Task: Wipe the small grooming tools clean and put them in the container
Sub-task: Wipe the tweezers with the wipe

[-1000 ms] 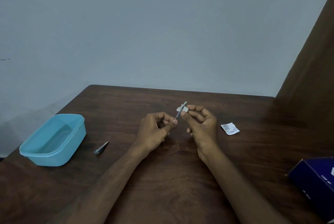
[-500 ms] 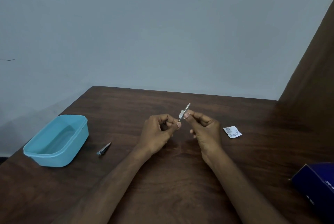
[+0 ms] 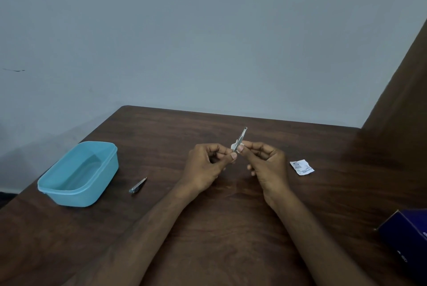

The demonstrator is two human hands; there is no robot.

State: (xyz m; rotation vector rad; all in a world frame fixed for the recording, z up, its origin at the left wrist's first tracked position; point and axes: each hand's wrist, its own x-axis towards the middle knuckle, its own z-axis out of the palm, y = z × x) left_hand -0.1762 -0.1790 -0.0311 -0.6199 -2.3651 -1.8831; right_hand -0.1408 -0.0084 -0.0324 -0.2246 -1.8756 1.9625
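Note:
Above the middle of the table my left hand [image 3: 208, 165] pinches the lower end of a thin metal tool, likely tweezers [image 3: 242, 135], which points up and away. My right hand [image 3: 265, 161] pinches a small white wipe [image 3: 235, 146] wrapped around the tool's lower shaft, close to my left fingertips. A metal nail clipper [image 3: 138, 186] lies on the table to the left. The light blue plastic container [image 3: 78, 172] stands further left, open, with nothing visible inside.
A torn white sachet [image 3: 302, 167] lies on the dark wooden table [image 3: 219, 228] right of my hands. A dark blue box [image 3: 409, 237] sits at the right edge. A brown panel [image 3: 402, 101] rises on the right; a grey wall lies behind.
My right hand has slid the wipe down the tool from near its tip toward my left fingertips, baring more of the shaft. The nail clipper and container have stayed in place.

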